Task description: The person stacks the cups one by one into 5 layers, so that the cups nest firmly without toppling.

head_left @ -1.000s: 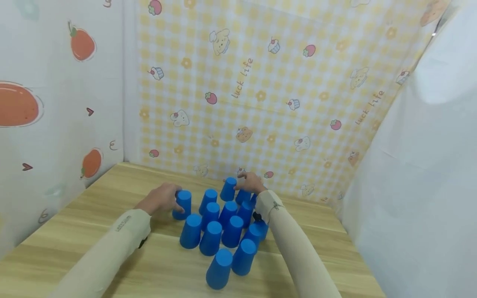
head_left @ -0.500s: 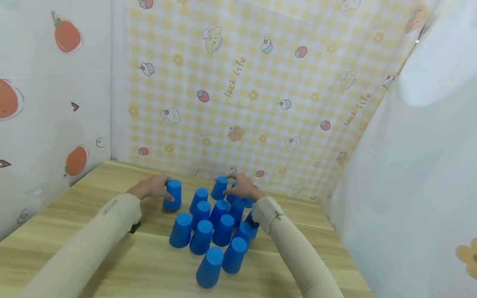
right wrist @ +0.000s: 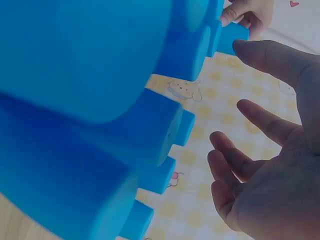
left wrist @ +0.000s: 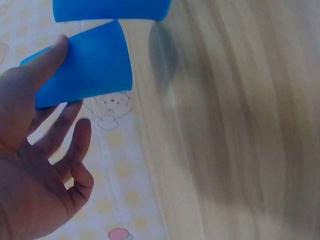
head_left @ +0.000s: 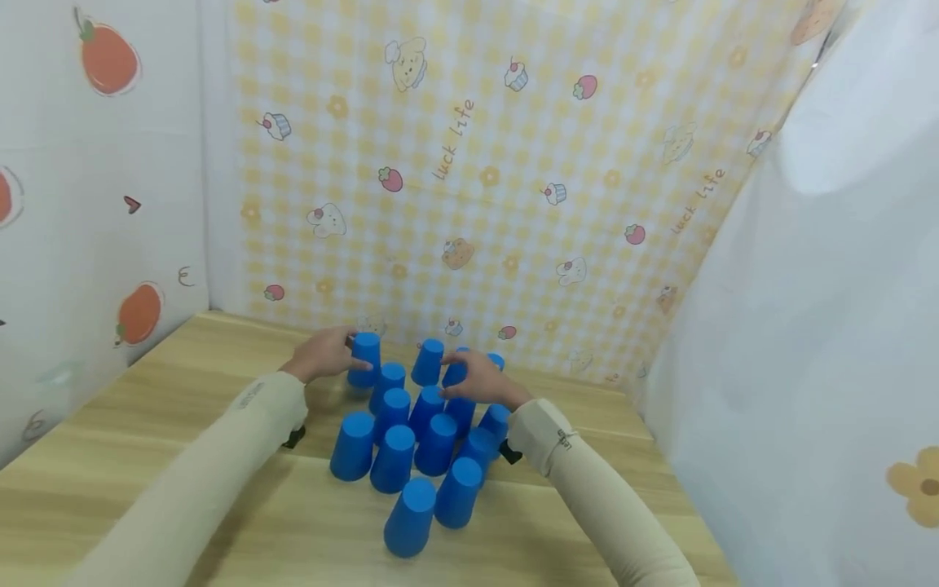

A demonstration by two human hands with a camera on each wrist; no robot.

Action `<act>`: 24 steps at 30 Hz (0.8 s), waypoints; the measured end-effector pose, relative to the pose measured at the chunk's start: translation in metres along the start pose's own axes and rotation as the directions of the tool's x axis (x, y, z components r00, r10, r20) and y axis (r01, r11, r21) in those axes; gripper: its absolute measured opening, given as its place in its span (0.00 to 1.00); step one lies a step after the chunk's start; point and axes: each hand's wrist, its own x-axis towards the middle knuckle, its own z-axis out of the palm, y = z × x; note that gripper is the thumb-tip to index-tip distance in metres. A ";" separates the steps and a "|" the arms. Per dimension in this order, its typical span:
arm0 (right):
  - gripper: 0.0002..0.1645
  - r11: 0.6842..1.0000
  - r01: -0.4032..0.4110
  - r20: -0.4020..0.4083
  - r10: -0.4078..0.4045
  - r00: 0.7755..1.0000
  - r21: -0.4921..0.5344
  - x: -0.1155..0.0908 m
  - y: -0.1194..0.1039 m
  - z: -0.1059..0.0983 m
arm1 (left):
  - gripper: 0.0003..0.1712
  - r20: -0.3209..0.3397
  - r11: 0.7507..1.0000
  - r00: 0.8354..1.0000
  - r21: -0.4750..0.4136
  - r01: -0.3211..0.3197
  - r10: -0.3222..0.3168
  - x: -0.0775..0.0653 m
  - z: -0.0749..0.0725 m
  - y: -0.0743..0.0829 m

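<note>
One hand of ours, the left hand, is nearer and pinches the near-upright cup at its right, lower left of the head view's centre, while farther right our right hand, fingers spread and holding nothing, hovers by other cups.

On the table, whose wood grain runs pale yellow-brown with darker streaks, we see plain blue cups. Behind the table, the back cloth wears a yellow-and-white check, dotted with pink strawberries and blue-striped cupcakes. Left of the table, we find a white covering with orange-red fruits; right of it, a white sheet bearing a golden flower. Over the table, both sleeves are pale beige, with small dark markings.
</note>
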 end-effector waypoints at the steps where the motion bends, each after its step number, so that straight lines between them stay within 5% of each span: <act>1: 0.32 1.000 -0.005 -0.003 0.005 1.000 0.004 -0.001 0.003 -0.002 | 0.41 -0.004 1.000 1.000 0.003 -0.011 0.011 0.004 0.001 0.003; 24: 0.37 0.991 -0.088 0.016 0.087 0.996 0.100 -0.018 0.040 -0.003 | 0.21 0.072 0.993 0.996 0.110 0.036 -0.044 0.057 0.028 0.014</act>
